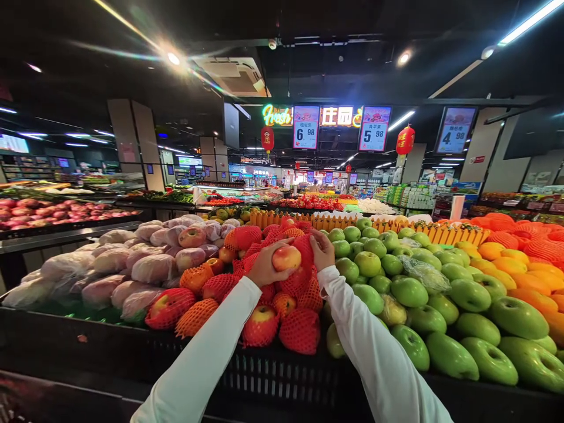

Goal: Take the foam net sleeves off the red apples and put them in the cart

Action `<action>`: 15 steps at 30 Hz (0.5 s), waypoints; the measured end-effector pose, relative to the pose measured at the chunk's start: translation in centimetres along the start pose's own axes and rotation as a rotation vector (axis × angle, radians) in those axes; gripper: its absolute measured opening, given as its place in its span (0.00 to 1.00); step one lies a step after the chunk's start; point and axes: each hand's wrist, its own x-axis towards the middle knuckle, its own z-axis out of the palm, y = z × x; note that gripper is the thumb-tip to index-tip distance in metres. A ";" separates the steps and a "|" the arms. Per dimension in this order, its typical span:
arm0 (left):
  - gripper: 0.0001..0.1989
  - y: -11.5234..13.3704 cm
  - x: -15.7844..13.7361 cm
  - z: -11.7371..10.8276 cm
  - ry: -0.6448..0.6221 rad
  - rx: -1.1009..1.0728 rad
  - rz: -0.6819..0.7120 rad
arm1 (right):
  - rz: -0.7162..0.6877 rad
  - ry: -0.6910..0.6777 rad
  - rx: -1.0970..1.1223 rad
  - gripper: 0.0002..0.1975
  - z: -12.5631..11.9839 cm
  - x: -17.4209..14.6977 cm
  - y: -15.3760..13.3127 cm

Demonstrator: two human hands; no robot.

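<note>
Left hand (pixel 264 262): grip clamped on a bare red-and-yellow apple (pixel 286 258), thumb and fingers around its side, apple held up just above the middle of the display, over the pile of red-netted apples (pixel 298 330). Right hand (pixel 323 249): just right of the apple, fingers bent at red foam netting (pixel 304 249); whether that grip is closed on the netting or only touching it, cannot tell. Both arms reach forward in white sleeves (pixel 374 341). Some fruit in the pile wears orange netting (pixel 197 317). Left of the pile, plastic-wrapped fruit (pixel 153 268), pale pink, heaped several deep. Right of it, green apples (pixel 452 351), with a crumpled clear plastic bag (pixel 425 273) lying among them; farther right, oranges (pixel 535 288), then more red-netted fruit at the edge. Black slatted crate wall (pixel 282 376) along the front; yellow picket trim (pixel 434 234) along part of the back. Overhead, three price screens (pixel 374 128) reading 6.98, 5.98, 4.98, plus red lanterns (pixel 405 141) and a lit "Fresh" sign (pixel 277 114). More produce stands and store shelves behind.
</note>
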 end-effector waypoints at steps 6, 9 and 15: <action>0.23 0.6 0.3 -0.2 -0.025 -0.005 0.050 | -0.077 -0.128 -0.200 0.20 0.1 -0.8 -1.5; 0.22 0.5 0.4 0.0 0.045 0.057 0.041 | -0.084 -0.152 -0.300 0.19 0.0 -1.0 -1.6; 0.23 -0.2 0.3 0.1 0.282 0.171 -0.029 | -0.101 -0.139 -0.517 0.16 -0.4 -0.9 -1.3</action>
